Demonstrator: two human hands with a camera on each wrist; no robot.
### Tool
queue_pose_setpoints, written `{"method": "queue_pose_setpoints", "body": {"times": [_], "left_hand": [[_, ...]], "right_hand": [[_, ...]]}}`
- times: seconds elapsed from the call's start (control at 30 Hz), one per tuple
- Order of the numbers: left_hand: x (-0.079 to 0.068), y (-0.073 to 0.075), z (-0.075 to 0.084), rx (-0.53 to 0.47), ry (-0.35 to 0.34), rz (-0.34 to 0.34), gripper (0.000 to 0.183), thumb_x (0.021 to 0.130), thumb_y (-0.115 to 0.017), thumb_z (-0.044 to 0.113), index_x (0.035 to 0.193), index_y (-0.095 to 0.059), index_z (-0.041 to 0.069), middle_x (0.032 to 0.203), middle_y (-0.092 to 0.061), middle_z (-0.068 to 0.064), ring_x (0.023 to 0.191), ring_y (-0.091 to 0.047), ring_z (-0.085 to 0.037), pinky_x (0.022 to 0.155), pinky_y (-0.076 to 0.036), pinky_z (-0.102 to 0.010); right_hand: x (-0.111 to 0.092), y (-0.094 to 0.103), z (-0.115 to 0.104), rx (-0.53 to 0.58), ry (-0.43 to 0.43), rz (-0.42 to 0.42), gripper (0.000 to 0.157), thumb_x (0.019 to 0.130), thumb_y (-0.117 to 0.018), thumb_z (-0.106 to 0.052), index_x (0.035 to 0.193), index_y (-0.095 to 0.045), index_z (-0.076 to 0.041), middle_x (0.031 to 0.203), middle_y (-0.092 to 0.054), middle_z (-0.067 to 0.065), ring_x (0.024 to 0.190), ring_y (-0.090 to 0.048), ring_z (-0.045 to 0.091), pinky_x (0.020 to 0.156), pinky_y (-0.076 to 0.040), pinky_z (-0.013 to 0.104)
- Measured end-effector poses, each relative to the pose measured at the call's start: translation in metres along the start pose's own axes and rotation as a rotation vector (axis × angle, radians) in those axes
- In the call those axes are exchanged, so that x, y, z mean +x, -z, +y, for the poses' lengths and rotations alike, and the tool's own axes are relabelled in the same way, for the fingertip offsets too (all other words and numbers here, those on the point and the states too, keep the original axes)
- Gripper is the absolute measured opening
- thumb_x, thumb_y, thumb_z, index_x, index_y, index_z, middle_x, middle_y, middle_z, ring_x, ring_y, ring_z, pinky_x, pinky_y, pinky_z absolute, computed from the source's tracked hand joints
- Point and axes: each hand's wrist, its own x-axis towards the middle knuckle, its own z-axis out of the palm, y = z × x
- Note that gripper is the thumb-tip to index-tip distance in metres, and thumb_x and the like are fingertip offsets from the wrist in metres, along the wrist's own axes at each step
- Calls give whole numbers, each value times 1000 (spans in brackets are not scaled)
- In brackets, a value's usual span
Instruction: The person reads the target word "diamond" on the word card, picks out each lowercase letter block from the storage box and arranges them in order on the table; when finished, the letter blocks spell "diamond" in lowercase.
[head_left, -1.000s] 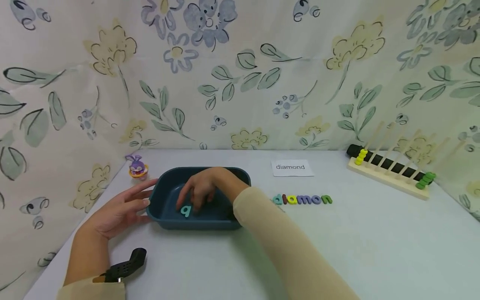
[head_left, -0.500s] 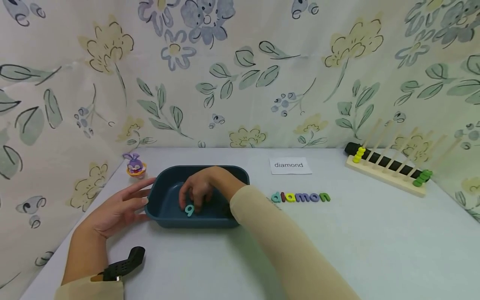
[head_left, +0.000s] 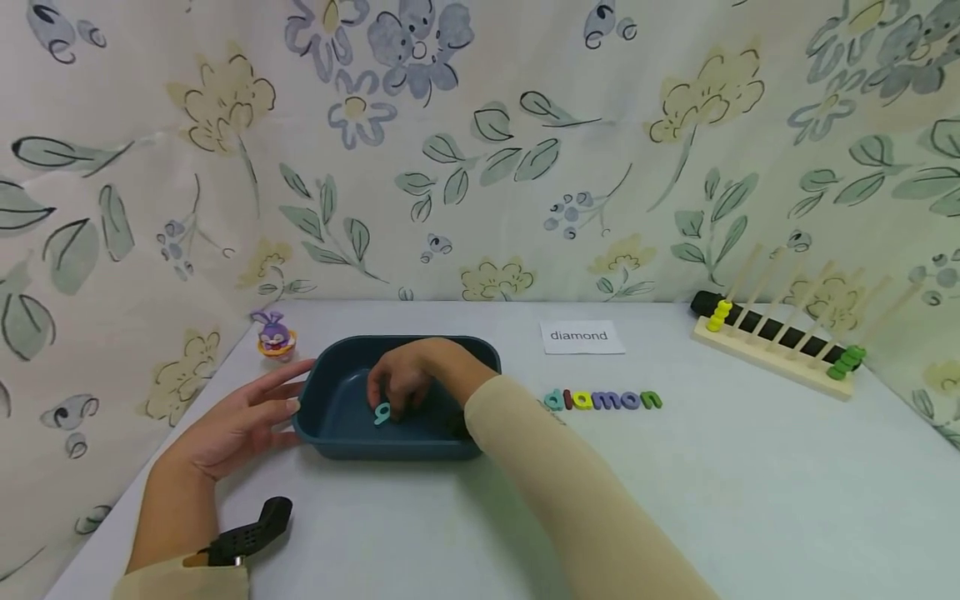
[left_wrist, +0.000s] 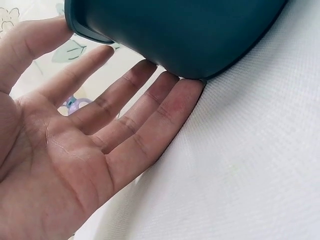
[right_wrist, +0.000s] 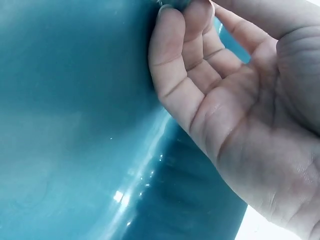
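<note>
A dark teal plastic bin [head_left: 397,451] stands on the white table. My left hand [head_left: 243,421] rests its fairly straight fingers against the bin's left end; in the left wrist view the fingertips touch the outer wall. Inside the bin, my right hand [head_left: 405,375] has its fingers bent down and pinches a small teal letter [head_left: 382,412], shaped like a 9 from the head view. In the right wrist view the curled fingers [right_wrist: 167,50] meet near the top edge, and the letter is mostly out of frame there.
Right of the bin, a row of coloured letters [head_left: 603,400] reads "diamon", below a white card [head_left: 582,337] printed "diamond". A wooden peg abacus [head_left: 772,354] stands at the back right. A purple rabbit toy [head_left: 275,336] sits at the back left, before the floral curtain.
The teal letter has turned and shifted slightly right and away from me on the bin floor, with my right fingers closing around it. My left hand stays at the bin.
</note>
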Motion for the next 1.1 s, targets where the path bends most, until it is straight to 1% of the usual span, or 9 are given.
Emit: {"method": "queue_pose_setpoints", "body": {"times": [0.1,0.2,0.37,0.53,0.63,0.73,0.87,0.97,1.1], "left_hand": [[-1,-2,0,9,7,7,64,107,-54,22,165,-27,26,167,-26,-17,122,-64,-7,101,-55,-53],[-1,-2,0,12,12,15,65,107,-54,23,165,-26,25,169,-20,-21,122,-63,-7,102,-54,-55],[-4,-1,0,24,14,20,66,107,-54,23,165,-25,24,169,-18,-22,122,-62,-9,102,-54,-56],[-6,1,0,22,9,24,65,107,-54,22,165,-25,23,168,-18,-24,121,-63,-11,100,-55,-53],[-6,0,1,14,11,22,65,106,-54,23,165,-26,23,169,-18,-23,121,-63,-10,100,-56,-52],[-5,-3,3,16,13,21,66,106,-55,23,165,-26,23,170,-17,-22,121,-63,-8,101,-55,-53],[-2,-5,5,24,22,27,66,106,-56,25,165,-27,25,170,-19,-20,122,-62,-7,102,-54,-54],[-1,-5,5,31,14,25,66,106,-56,24,165,-27,25,170,-19,-21,123,-62,-8,101,-55,-53],[-1,-5,5,28,0,3,65,106,-55,23,165,-27,22,169,-18,-22,124,-62,-11,101,-55,-52]], "right_hand": [[-1,-1,2,24,3,22,20,93,-75,-5,106,-66,-17,109,-60,0,93,-58,13,79,-58,25],[-2,-3,1,30,1,35,19,93,-75,-7,105,-65,-17,111,-59,1,93,-59,13,79,-59,25],[0,-5,-1,36,5,65,16,92,-76,-8,100,-64,-14,101,-61,1,86,-59,13,76,-58,25],[1,-7,-1,10,0,115,12,93,-76,-12,96,-65,-13,94,-63,1,80,-59,13,73,-59,25],[1,-6,1,-11,-20,146,10,93,-76,-13,95,-66,-13,92,-62,2,78,-59,13,71,-58,25],[-1,-5,5,-7,-23,158,10,94,-75,-13,94,-65,-13,92,-62,2,76,-60,14,69,-57,25],[-4,-3,8,4,7,173,12,94,-75,-12,90,-63,-14,88,-60,1,73,-59,14,67,-56,26],[-7,-1,10,13,38,174,15,94,-74,-12,87,-61,-15,85,-58,0,72,-58,15,66,-56,27],[-13,5,12,77,61,172,16,92,-76,-11,87,-61,-14,87,-62,2,75,-63,16,70,-59,28]]}}
